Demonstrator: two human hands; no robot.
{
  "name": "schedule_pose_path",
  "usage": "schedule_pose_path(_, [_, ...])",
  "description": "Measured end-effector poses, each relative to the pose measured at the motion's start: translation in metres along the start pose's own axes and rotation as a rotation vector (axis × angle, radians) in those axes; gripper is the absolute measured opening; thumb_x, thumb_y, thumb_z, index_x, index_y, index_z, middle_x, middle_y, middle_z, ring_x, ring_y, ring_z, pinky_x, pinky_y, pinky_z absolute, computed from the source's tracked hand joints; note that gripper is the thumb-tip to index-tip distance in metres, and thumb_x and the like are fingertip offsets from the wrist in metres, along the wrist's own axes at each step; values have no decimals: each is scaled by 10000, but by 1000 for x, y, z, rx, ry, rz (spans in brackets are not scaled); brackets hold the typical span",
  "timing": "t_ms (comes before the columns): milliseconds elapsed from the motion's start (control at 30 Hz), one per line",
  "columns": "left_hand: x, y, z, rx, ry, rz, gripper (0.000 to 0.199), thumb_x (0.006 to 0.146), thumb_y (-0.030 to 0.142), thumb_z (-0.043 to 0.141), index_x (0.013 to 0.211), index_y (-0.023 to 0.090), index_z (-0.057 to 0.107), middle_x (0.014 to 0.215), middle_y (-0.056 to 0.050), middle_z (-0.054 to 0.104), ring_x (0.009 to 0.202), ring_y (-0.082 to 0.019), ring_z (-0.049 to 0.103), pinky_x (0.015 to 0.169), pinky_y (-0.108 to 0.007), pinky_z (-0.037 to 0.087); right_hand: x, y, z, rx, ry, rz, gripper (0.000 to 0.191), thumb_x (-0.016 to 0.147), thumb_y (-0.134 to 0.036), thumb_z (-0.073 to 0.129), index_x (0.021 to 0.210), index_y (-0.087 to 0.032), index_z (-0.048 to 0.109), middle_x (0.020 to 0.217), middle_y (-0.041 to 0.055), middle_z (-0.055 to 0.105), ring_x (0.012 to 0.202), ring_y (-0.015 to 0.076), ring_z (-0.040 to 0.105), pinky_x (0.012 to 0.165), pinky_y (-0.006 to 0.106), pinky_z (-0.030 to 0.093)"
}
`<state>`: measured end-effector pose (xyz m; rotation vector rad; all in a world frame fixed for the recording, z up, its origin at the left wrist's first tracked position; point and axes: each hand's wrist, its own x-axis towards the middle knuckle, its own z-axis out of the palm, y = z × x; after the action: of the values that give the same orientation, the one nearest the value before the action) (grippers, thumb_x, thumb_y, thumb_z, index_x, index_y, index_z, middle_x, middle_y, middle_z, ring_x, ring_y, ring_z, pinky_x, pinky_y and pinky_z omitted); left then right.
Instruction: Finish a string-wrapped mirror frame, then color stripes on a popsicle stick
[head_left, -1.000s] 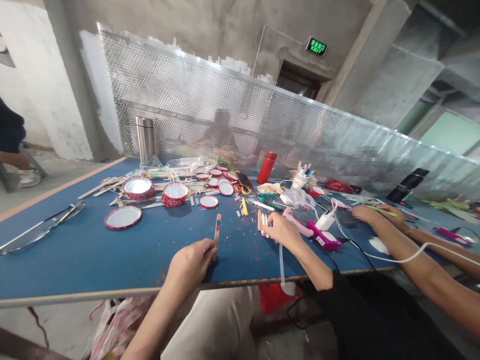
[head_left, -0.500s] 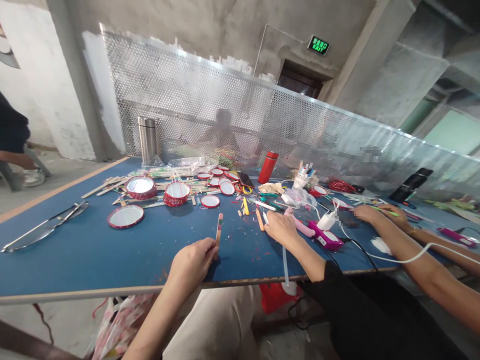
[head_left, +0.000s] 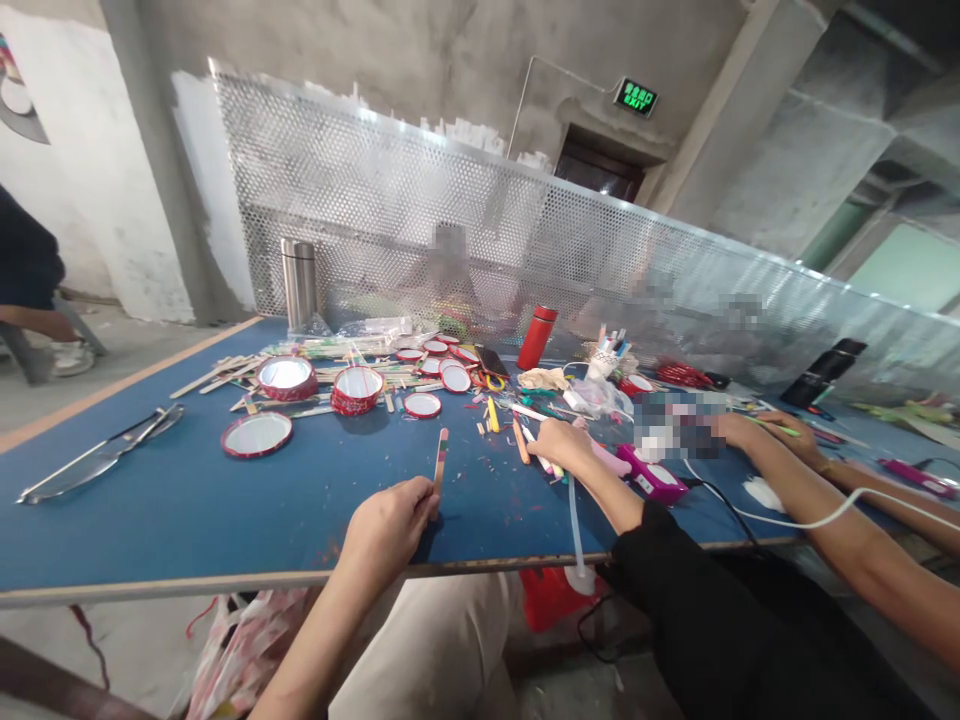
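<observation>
My left hand point(head_left: 391, 520) is closed around the lower end of a flat wooden craft stick point(head_left: 441, 458). The stick stands upright above the table's front part, with dark coloured bands near its top. My right hand point(head_left: 559, 446) is over a few pens and sticks at the middle of the table, its fingers curled downward. Beside its fingertips lies a white pen point(head_left: 529, 437), and left of that an orange pen point(head_left: 520, 441). What the right fingers pinch, if anything, is hidden. A yellow pen point(head_left: 493, 414) lies farther left.
Red-rimmed round pieces point(head_left: 257, 435) and wooden sticks point(head_left: 217, 374) cover the back left. A red bottle point(head_left: 537, 337) and a pen cup point(head_left: 609, 353) stand behind. A purple device point(head_left: 654, 477) with cables lies right, near another person's arm point(head_left: 795, 475). Silver scissors-like tool point(head_left: 101, 460) lies far left.
My right hand has shifted slightly upward, and more of the pens beneath it shows. My left hand holds the craft stick almost still. The view has moved a little.
</observation>
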<state>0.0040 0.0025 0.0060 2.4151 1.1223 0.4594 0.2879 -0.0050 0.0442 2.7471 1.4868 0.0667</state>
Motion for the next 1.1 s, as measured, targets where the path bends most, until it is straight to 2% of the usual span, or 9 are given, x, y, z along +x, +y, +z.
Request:
schedule_pose_path(233, [0, 1, 0, 4, 7, -2, 211, 939, 209, 430, 780, 228, 567, 841, 6, 717, 759, -134, 646, 649, -205, 364, -7, 7, 0, 110, 60, 31, 220, 735, -308, 536, 630, -188, 687, 672, 64, 703, 706, 203, 670, 567, 243, 374])
schedule_pose_path(400, [-1, 1, 0, -4, 5, -4, 213, 940, 208, 429, 778, 225, 565, 830, 5, 716, 744, -129, 645, 643, -199, 365, -12, 13, 0, 184, 130, -8, 243, 759, -298, 512, 580, -194, 639, 584, 26, 655, 648, 171, 629, 582, 232, 361])
schedule_pose_path(567, [0, 1, -1, -18, 9, -3, 219, 937, 199, 430, 768, 224, 566, 800, 12, 710, 722, -124, 638, 637, -196, 361, -16, 14, 3, 270, 178, -31, 192, 770, -301, 535, 656, -195, 647, 618, 10, 663, 664, 158, 620, 580, 221, 350])
schedule_pose_path(700, [0, 2, -2, -26, 0, -7, 223, 934, 195, 429, 758, 221, 564, 789, 11, 705, 703, -122, 631, 637, -197, 363, -23, 13, 8, 349, 203, -36, 155, 786, -306, 533, 773, -197, 644, 573, -19, 640, 562, 138, 595, 527, 218, 326])
schedule_pose_path(867, [1, 2, -2, -24, -12, -17, 228, 932, 197, 418, 753, 223, 558, 770, 14, 702, 699, -121, 628, 630, -194, 358, -27, 16, 13, 448, 227, -57, 143, 785, -297, 536, 788, -192, 633, 538, -40, 616, 483, 118, 576, 509, 213, 336])
schedule_pose_path(1100, [3, 0, 0, -37, -10, -24, 237, 928, 237, 418, 734, 223, 553, 743, 13, 688, 671, -120, 612, 621, -193, 352, -11, 35, 5, 540, 226, -8, 217, 844, -316, 533, 751, -155, 645, 605, -27, 631, 625, 137, 632, 560, 215, 417])
